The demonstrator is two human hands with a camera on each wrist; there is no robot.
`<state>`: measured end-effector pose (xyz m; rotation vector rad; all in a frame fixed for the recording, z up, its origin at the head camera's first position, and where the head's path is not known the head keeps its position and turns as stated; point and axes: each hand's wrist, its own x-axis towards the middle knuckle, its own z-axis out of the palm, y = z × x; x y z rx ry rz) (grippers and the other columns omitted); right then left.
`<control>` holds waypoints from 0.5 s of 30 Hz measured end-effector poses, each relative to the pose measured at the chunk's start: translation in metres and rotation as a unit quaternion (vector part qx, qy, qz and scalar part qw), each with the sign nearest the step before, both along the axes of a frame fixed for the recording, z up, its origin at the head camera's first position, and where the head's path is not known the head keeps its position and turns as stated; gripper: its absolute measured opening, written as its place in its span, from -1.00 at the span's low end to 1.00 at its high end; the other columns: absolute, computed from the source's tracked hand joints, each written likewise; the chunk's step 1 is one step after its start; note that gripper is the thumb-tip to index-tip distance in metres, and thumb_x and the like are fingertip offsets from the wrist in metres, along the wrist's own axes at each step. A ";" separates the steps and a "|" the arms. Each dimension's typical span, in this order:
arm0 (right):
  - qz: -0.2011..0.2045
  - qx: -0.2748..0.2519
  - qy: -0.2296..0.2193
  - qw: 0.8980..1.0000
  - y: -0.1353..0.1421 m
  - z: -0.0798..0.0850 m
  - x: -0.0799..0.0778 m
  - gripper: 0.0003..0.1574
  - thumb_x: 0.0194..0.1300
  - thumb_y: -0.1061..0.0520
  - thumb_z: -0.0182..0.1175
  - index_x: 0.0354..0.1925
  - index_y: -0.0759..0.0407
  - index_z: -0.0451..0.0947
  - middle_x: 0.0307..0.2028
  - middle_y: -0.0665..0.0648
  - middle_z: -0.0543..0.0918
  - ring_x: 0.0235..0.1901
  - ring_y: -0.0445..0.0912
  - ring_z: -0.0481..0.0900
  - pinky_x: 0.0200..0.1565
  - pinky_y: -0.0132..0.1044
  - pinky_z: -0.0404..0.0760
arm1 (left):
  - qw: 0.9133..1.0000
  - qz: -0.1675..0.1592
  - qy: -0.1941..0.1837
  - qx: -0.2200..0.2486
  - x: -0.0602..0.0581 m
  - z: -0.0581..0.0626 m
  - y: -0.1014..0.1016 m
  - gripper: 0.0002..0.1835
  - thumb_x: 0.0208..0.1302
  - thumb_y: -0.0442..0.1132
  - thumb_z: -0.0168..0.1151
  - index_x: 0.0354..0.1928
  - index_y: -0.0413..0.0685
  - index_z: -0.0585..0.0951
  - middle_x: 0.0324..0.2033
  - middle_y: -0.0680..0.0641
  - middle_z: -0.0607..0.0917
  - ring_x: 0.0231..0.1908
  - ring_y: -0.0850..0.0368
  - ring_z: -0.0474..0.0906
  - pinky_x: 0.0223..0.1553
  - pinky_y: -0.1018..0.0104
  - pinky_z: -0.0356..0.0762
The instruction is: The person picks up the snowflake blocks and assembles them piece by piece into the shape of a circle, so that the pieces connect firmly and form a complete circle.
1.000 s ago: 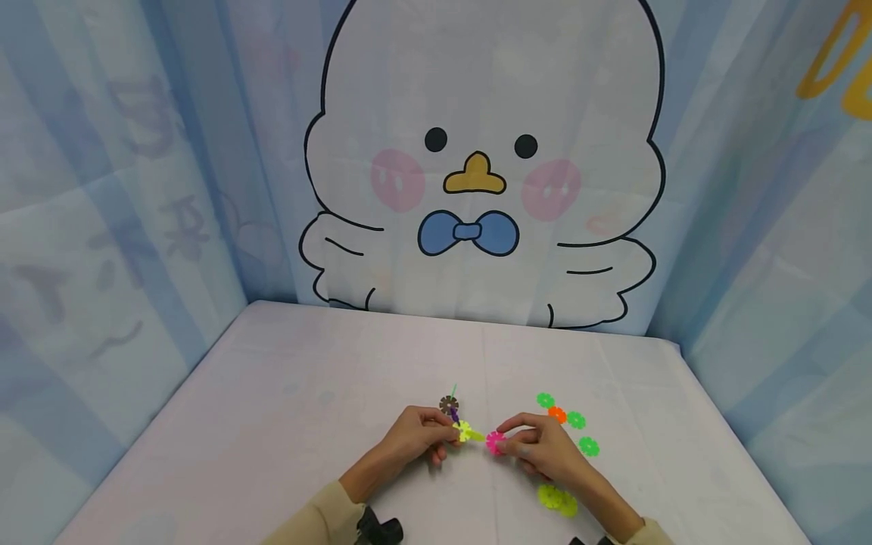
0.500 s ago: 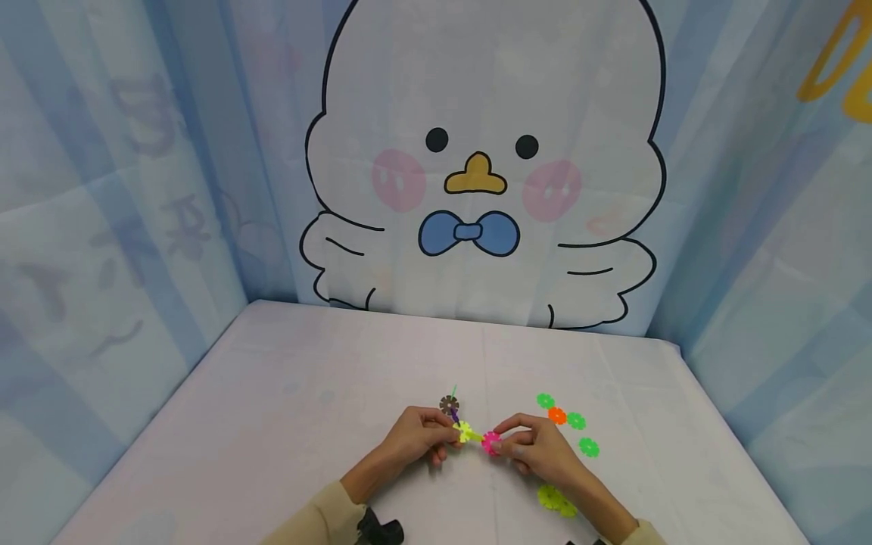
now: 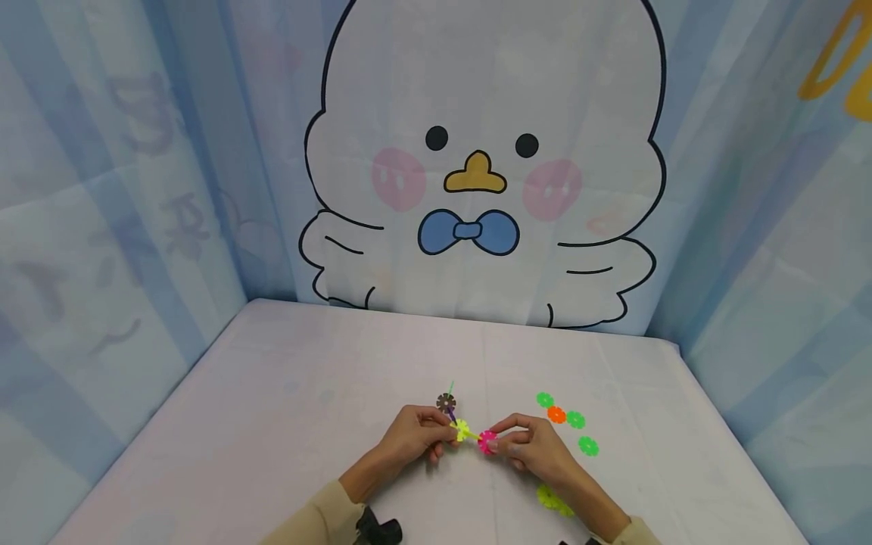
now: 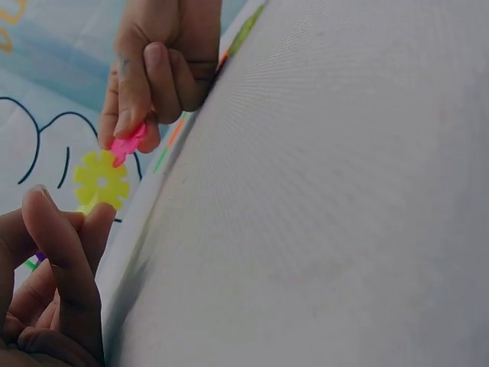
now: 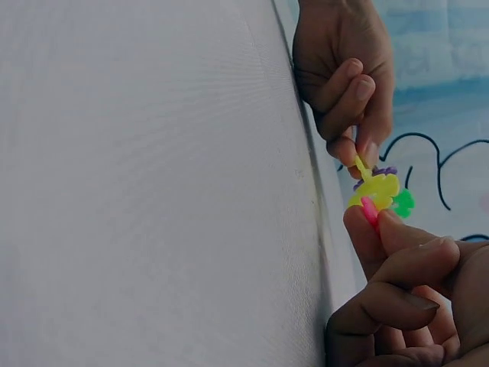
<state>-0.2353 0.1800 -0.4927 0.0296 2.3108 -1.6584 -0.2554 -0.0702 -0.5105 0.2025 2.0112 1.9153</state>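
My left hand [image 3: 420,435] pinches a yellow notched plastic disc [image 3: 462,431] between thumb and fingertip. This disc belongs to a small chain of slotted discs: a purple disc [image 3: 451,415], a brown disc [image 3: 446,402] and a green one [image 3: 451,387] run off its far side. On its right side stands a second yellow disc [image 4: 102,182], seen face-on in the left wrist view. With thumb and index finger, my right hand [image 3: 534,448] holds a pink notched disc [image 3: 487,441]. The pink disc's edge meets the second yellow disc's rim, as the right wrist view shows.
Right of my hands, green discs [image 3: 589,446] and an orange disc [image 3: 556,415] lie on the white-covered table [image 3: 327,378]. Several yellow-green discs [image 3: 550,497] lie close together beside my right forearm. A printed curtain [image 3: 477,280] stands behind the table.
My right hand has moved left with the pink disc, closing the gap to the second yellow disc. The chain has shifted slightly left; my left hand keeps its pinch.
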 end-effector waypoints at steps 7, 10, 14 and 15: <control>0.002 -0.013 0.002 1.000 -0.001 -0.001 0.001 -0.62 0.29 0.17 0.51 0.03 0.25 0.69 -0.52 0.00 0.77 -0.63 -0.19 0.33 -0.51 -0.40 0.36 | 1.000 -0.005 -0.002 0.001 0.000 0.000 -0.001 -0.85 0.32 -0.33 0.45 -0.16 -0.27 0.72 -0.38 -0.13 0.87 -0.65 0.33 0.51 -0.58 0.51 0.52; 0.004 -0.022 0.003 1.000 -0.002 0.000 0.001 -0.61 0.28 0.16 0.52 0.03 0.25 0.69 -0.53 -0.01 0.76 -0.62 -0.19 0.33 -0.50 -0.41 0.36 | 1.000 -0.007 -0.003 0.005 -0.001 0.001 -0.002 -0.86 0.32 -0.34 0.45 -0.18 -0.27 0.71 -0.39 -0.12 0.87 -0.66 0.33 0.48 -0.59 0.52 0.50; 0.010 -0.029 0.003 1.000 -0.004 0.001 0.002 -0.64 0.29 0.19 0.50 0.01 0.28 0.66 -0.51 0.01 0.78 -0.62 -0.19 0.34 -0.50 -0.42 0.37 | 1.000 -0.007 -0.003 0.008 -0.001 0.001 -0.001 -0.88 0.31 -0.35 0.45 -0.20 -0.27 0.71 -0.41 -0.12 0.86 -0.66 0.34 0.46 -0.60 0.52 0.48; 0.015 -0.030 0.005 0.999 -0.004 0.001 0.002 -0.66 0.30 0.21 0.47 0.00 0.29 0.65 -0.49 0.02 0.79 -0.63 -0.20 0.35 -0.51 -0.42 0.37 | 1.000 -0.007 -0.001 0.008 0.000 0.001 -0.001 -0.88 0.31 -0.35 0.45 -0.20 -0.27 0.71 -0.41 -0.12 0.86 -0.66 0.34 0.47 -0.60 0.52 0.48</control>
